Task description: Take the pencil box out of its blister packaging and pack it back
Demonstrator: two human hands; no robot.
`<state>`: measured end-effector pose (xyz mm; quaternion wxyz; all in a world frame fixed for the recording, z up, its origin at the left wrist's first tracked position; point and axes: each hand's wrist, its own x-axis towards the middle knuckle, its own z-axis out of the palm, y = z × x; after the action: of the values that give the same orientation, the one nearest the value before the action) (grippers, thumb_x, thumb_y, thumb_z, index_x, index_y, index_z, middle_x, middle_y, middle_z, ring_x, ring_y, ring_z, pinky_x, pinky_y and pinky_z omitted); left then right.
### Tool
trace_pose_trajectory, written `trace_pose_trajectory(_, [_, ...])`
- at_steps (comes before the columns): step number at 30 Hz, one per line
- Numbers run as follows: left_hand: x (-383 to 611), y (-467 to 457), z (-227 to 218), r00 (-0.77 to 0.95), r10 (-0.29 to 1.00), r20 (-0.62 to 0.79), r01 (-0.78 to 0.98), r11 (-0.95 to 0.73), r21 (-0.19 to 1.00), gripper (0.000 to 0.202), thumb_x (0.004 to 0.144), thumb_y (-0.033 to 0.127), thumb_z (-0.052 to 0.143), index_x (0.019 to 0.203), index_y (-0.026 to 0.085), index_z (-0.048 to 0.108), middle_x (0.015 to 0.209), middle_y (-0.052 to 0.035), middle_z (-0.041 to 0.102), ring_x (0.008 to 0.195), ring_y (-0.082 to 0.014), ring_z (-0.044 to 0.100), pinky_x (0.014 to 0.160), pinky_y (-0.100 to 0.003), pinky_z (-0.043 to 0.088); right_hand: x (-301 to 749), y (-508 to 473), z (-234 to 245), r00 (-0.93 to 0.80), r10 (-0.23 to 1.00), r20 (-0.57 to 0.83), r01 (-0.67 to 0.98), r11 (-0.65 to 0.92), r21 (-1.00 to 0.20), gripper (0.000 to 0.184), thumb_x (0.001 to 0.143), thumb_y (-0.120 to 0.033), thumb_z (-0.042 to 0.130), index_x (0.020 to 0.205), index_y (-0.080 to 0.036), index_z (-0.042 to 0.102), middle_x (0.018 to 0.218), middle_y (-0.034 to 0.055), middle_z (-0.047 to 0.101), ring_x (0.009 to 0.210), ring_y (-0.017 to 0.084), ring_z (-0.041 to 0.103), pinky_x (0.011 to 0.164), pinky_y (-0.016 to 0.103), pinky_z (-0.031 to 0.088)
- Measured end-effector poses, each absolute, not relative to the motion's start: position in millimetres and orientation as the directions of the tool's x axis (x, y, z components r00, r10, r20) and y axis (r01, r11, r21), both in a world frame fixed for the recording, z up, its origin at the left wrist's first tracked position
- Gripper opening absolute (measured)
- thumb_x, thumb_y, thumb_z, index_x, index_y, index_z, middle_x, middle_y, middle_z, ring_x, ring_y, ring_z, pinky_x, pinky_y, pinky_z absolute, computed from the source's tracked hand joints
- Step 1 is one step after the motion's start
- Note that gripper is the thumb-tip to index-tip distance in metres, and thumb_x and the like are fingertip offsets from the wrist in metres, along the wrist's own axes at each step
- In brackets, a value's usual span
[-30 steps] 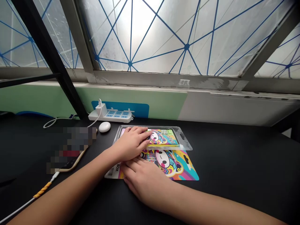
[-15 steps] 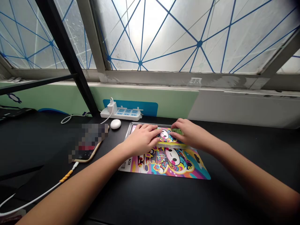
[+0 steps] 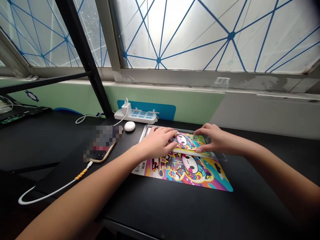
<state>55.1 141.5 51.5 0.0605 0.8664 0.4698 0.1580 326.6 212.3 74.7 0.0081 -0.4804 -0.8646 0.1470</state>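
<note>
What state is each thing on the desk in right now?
Left hand: open, flat on the clear plastic blister pack
Right hand: fingers at the pack's right end, grip unclear
Printed card: flat, face up, under the pack's lower edge
Phone: cable plugged in, partly blurred
Power strip: charger plugged in

Desk (image 3: 175, 213) below window (image 3: 200, 33). Box (image 3: 185, 171) lies flat mid-desk, plastic tray (image 3: 150, 128) on top along its far edge, tray's far side running past it. Card (image 3: 186, 141) sits in tray. The left hand (image 3: 156, 141) lies on tray's left part, the right hand (image 3: 215, 141) at its right end, card showing between them. Mouse (image 3: 129, 126) just left of tray. Power strip (image 3: 136, 116) behind mouse, at wall; charger (image 3: 126, 108) plugged into strip's left end. Phone (image 3: 100, 153) left of box, in front of mouse; cable (image 3: 57, 188) runs from phone toward near-left, beside left forearm.
</note>
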Motion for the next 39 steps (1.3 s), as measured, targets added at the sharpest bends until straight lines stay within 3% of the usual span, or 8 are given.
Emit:
trace_pose_trajectory(8, [19.1,163.5,58.3,0.349,0.898,0.268,0.9,-0.401,0.169,0.056,0.103,0.06,0.04,0.127,0.017,0.066,0.127,-0.0136,0.068,0.116,-0.0318,0.061,0.093,-0.043,0.048,315.1,198.0,79.9,-0.544,0.835,0.084,0.821,0.55,-0.153,0.055,0.057,-0.055,0.085,0.094,-0.026,0.056,0.108,0.0089,0.062,0.106,0.033,0.057,0.085,0.042,0.051])
trace_pose_trajectory(15, [9.6,168.0,66.7,0.422,0.85,0.315,0.866,-0.481,0.136,0.051,0.092,0.065,0.061,0.103,0.017,0.07,0.1,-0.0088,0.072,0.091,-0.0261,0.067,0.079,-0.036,0.049,312.1,190.6,77.3,-0.502,0.852,0.15,0.85,0.518,-0.099,0.045,0.065,-0.045,0.083,0.092,-0.027,0.052,0.083,0.0026,0.067,0.071,0.027,0.063,0.054,0.033,0.042])
trace_pose_trajectory(19, [14.1,145.0,85.9,0.473,0.808,0.35,0.842,-0.532,0.09,0.047,0.081,0.059,0.078,0.096,0.016,0.067,0.102,-0.0094,0.068,0.094,-0.026,0.063,0.079,-0.034,0.048,318.1,173.4,92.3,-0.535,0.816,0.219,0.823,0.562,-0.086,0.04,0.072,-0.035,0.078,0.105,-0.026,0.058,0.101,0.0072,0.068,0.091,0.031,0.065,0.069,0.038,0.049])
trace_pose_trajectory(24, [18.4,70.3,82.1,0.518,0.65,0.556,0.799,-0.6,-0.042,0.027,0.094,0.045,0.068,0.1,0.018,0.064,0.105,-0.0111,0.066,0.097,-0.0282,0.06,0.088,-0.042,0.049,344.2,98.1,84.3,-0.634,0.577,0.516,0.668,0.744,-0.012,0.019,0.093,-0.034,0.06,0.11,-0.026,0.065,0.1,0.0108,0.065,0.091,0.032,0.062,0.074,0.044,0.053])
trace_pose_trajectory(26, [16.9,40.7,64.5,0.49,0.619,0.614,0.781,-0.624,0.005,0.013,0.097,0.028,0.064,0.108,0.021,0.061,0.113,-0.0117,0.066,0.106,-0.0287,0.059,0.093,-0.044,0.05,352.1,66.1,64.6,-0.612,0.506,0.607,0.652,0.758,0.026,0.023,0.094,-0.024,0.059,0.116,-0.027,0.064,0.104,0.0115,0.068,0.092,0.031,0.063,0.078,0.045,0.055])
trace_pose_trajectory(29, [14.3,12.4,34.9,0.385,0.712,0.587,0.772,-0.597,0.218,0.026,0.096,0.014,0.059,0.119,0.025,0.057,0.133,-0.0122,0.06,0.127,-0.0296,0.054,0.105,-0.044,0.047,356.5,39.4,31.7,-0.603,0.47,0.644,0.629,0.777,0.022,0.032,0.092,-0.013,0.058,0.119,-0.029,0.063,0.111,0.0103,0.071,0.103,0.031,0.068,0.085,0.046,0.058])
trace_pose_trajectory(34, [15.6,-0.9,17.5,0.201,0.951,0.234,0.783,-0.299,0.545,0.067,0.087,0.035,0.076,0.145,0.032,0.041,0.157,-0.0113,0.045,0.143,-0.0331,0.047,0.113,-0.049,0.046,358.0,41.4,9.9,-0.537,0.635,0.555,0.645,0.734,-0.214,0.022,0.093,-0.019,0.057,0.113,-0.028,0.06,0.136,0.0134,0.065,0.118,0.03,0.068,0.09,0.045,0.062])
trace_pose_trajectory(39, [15.3,-2.2,21.1,0.173,0.972,0.161,0.774,-0.235,0.588,0.065,0.09,0.04,0.071,0.148,0.033,0.043,0.151,-0.009,0.054,0.14,-0.0326,0.049,0.115,-0.051,0.043,365.1,50.2,14.2,-0.546,0.768,0.333,0.654,0.64,-0.404,0.051,0.087,-0.045,0.073,0.13,-0.029,0.052,0.155,0.0151,0.051,0.136,0.035,0.055,0.104,0.052,0.055])
